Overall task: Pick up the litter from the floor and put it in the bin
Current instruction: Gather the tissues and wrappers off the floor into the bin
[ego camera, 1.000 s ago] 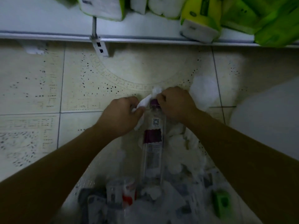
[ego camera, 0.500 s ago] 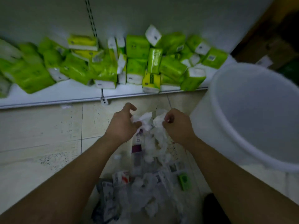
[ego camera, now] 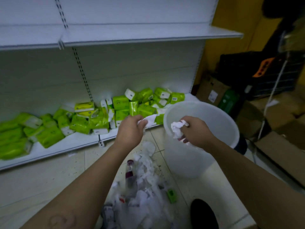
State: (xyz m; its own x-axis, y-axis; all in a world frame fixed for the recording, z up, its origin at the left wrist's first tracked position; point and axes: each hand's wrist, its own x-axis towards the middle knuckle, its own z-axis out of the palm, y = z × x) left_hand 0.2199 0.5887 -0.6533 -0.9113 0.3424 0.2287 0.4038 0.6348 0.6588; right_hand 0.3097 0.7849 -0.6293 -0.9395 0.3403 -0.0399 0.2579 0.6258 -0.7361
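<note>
Tiled floor point(ego camera: 41, 179), shelf point(ego camera: 69, 142) far. Your right hand point(ego camera: 196, 131) clutches tissue wad point(ego camera: 177, 128) over bin point(ego camera: 184, 162) mouth, placed to drop; left hand point(ego camera: 130, 130) pinches second tissue point(ego camera: 149, 121) left of rim. Litter pile point(ego camera: 143, 184) lies near.

text: none legible | green packs point(ego camera: 120, 102): labels blurred | black crate point(ego camera: 236, 68): orange mark, perhaps lettering

White bin point(ego camera: 199, 164), white tissues point(ego camera: 176, 128), lime-green packs point(ego camera: 120, 102), yellow wall point(ego camera: 231, 17).

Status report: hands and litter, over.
Left hand grips tissue sheet, beside bin. Right hand holds crumpled tissue at bin mouth. Bottle, paper scraps on floor. Nothing in the way.
</note>
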